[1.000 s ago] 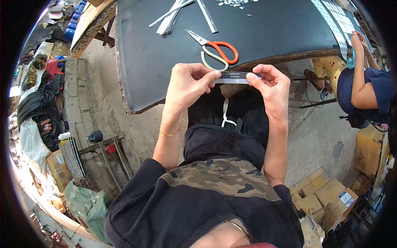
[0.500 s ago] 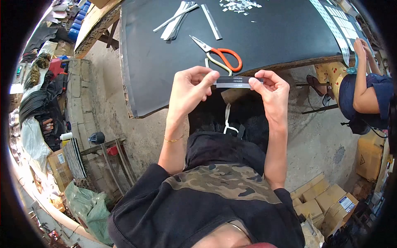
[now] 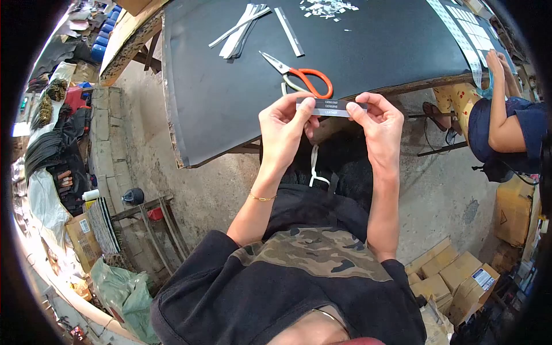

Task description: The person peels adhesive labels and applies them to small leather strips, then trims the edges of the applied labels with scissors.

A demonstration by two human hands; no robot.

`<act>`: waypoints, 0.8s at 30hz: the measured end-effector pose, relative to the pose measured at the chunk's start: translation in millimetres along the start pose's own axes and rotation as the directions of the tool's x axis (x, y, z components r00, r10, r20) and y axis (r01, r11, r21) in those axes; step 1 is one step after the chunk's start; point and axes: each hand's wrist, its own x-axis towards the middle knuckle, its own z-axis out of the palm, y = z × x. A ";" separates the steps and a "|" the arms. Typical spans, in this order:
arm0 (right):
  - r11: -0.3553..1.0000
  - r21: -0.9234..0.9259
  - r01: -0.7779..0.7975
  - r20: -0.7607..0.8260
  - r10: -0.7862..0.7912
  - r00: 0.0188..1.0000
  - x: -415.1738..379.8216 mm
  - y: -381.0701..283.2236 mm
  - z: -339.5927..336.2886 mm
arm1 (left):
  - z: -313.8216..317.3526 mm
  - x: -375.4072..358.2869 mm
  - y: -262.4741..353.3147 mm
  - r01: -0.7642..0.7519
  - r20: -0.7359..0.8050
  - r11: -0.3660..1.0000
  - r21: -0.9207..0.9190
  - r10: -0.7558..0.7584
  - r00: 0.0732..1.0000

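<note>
Between my two hands, just in front of the table edge, is a short stack of printed label strips (image 3: 329, 107), dark above and pale grey below, with "GENUINE" and "LEATHER" lettering. My left hand (image 3: 287, 123) pinches its left part between thumb and fingers. At the right end, my right hand (image 3: 376, 123) grips it the same way. Scissors (image 3: 307, 79) with orange and pale handles lie on the table right beyond the strips, blades partly apart. Farther off are a pile of long label strips (image 3: 241, 33) and a single strip (image 3: 289, 31).
The black-topped table (image 3: 213, 109) also bears small cut white pieces (image 3: 328, 8) and long label sheets (image 3: 460, 40). A co-worker (image 3: 506, 121) sits at its right side. Cardboard boxes (image 3: 454, 273) stand on the floor at lower right. A wooden frame (image 3: 158, 224) is at left.
My left hand has slid rightward along the strips, closer to my right hand, and now covers more of their left part. The view has shifted slightly.
</note>
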 end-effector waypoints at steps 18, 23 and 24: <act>0.999 0.032 0.012 -0.002 -0.012 1.000 -2.2 1.2 -3.6 | -4.1 -2.2 11.2 -0.169 0.015 0.938 0.301 0.173 0.985; 0.999 0.035 0.010 -0.007 -0.010 1.000 -2.8 0.6 -3.6 | -2.4 -2.6 10.6 -0.147 -0.004 0.935 0.323 0.157 0.988; 1.000 0.031 0.003 -0.012 -0.003 1.000 -2.3 1.6 -4.2 | -1.4 -2.8 10.2 -0.146 -0.014 0.933 0.329 0.160 0.987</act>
